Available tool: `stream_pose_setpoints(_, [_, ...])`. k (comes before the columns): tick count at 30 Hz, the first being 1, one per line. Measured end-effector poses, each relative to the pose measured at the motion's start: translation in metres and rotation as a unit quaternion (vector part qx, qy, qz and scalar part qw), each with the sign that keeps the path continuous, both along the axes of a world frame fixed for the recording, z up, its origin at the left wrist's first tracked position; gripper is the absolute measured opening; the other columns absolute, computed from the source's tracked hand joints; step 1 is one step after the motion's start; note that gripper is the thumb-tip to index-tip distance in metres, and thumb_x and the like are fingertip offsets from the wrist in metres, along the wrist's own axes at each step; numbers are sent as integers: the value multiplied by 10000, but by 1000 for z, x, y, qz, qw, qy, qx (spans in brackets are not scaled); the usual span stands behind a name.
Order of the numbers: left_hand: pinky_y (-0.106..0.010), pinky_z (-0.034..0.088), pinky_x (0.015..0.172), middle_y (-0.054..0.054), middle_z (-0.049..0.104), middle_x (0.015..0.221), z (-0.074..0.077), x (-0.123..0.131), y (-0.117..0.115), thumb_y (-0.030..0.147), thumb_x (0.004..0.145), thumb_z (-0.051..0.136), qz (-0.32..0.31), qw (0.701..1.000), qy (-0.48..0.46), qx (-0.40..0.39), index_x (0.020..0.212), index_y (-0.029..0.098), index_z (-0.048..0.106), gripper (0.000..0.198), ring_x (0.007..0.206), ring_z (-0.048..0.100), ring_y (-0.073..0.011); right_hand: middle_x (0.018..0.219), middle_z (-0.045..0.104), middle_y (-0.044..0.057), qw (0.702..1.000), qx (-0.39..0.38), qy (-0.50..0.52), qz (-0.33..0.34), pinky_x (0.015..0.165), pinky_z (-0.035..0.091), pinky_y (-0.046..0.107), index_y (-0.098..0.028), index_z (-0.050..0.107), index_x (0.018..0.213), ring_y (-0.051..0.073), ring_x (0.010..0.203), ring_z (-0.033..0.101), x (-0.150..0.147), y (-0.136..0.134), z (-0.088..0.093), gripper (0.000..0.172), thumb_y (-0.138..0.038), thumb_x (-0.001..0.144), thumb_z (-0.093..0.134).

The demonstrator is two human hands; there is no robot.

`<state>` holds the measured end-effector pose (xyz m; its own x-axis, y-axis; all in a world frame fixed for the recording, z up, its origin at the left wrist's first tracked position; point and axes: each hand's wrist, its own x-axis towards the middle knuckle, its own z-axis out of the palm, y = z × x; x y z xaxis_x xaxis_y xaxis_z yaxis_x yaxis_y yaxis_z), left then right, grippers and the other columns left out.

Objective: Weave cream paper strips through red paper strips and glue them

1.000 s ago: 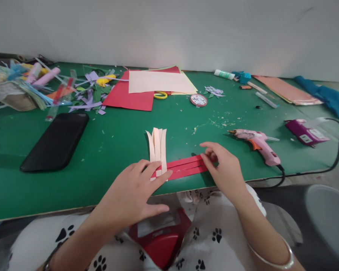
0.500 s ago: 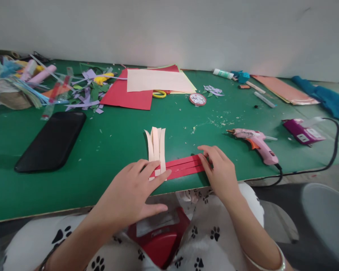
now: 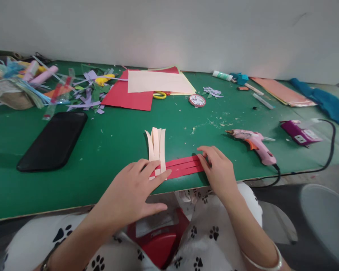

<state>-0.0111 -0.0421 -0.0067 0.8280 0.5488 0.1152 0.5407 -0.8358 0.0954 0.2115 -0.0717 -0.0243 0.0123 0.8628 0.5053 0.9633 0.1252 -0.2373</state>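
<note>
Red paper strips [image 3: 183,167] lie near the table's front edge, woven at their left end with cream paper strips [image 3: 156,145] that point away from me and splay at the top. My left hand [image 3: 135,184] lies over the woven part, fingers stretched and thumb apart, its fingertips pressing the paper; part of the weave is hidden beneath it. At the right end of the red strips, my right hand [image 3: 219,169] pinches them between thumb and fingers.
A pink glue gun [image 3: 255,143] and its cord lie to the right, beside a purple adapter [image 3: 301,132]. A black phone [image 3: 53,141] is at left. Behind are red paper [image 3: 127,99], cream sheets [image 3: 158,81], yellow-handled scissors [image 3: 159,95] and lilac scraps [image 3: 86,98].
Almost nothing differs: the view has shifted very slightly. Both hands keep their places on the paper strips.
</note>
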Motion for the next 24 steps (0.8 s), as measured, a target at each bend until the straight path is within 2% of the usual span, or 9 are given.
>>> stream_pose_setpoints(4, [-364,435,726,-82,556,1121,0,0,0,531,667,618,0,1000,-3,-5,1137,241,539,558,903,506,-249,676,541,9,999,41,-12,-21,566,404,240,-187,553,857,131,603,501,5,-1,3,140,-152,826,421])
stream_pose_setpoints(8, [-366,435,723,-83,560,1111,0,0,0,531,662,622,0,1000,-6,-9,1141,239,535,568,898,506,-250,684,534,25,983,166,-35,-73,592,393,251,-179,558,837,134,622,481,7,-9,14,146,-105,805,436])
stream_pose_setpoints(10, [-365,435,723,-82,561,1109,0,0,0,527,659,626,0,1000,-6,-12,1146,239,530,574,897,505,-248,755,543,52,976,197,-62,-68,635,383,274,-175,576,847,148,686,480,-1,-15,17,147,-109,797,455])
stream_pose_setpoints(13, [-370,437,730,-83,555,1114,1,0,0,515,650,640,0,1000,-9,-16,1154,235,521,589,902,502,-249,960,540,86,988,107,-111,17,736,349,334,-211,613,912,192,846,470,-24,-22,15,180,-211,818,459])
stream_pose_setpoints(15, [-377,440,734,-88,556,1110,2,0,0,515,648,642,-1,1000,-8,-21,1146,228,525,586,901,504,-251,1090,511,71,990,42,-123,57,810,307,374,-266,621,958,216,936,436,-38,-23,9,226,-296,834,433])
stream_pose_setpoints(18, [-391,444,741,-93,559,1099,3,0,0,522,645,640,2,1000,-6,-27,1140,224,526,589,898,510,-255,1178,483,48,990,0,-128,60,857,255,397,-303,620,987,231,999,397,-49,-21,1,273,-365,846,393])
stream_pose_setpoints(24, [-386,446,739,-90,556,1106,3,1,-1,524,647,635,2,1000,-2,-21,1135,234,529,578,911,508,-256,1180,499,70,992,3,-127,27,867,222,416,-268,642,956,244,1001,403,-43,-21,-3,319,-405,848,375])
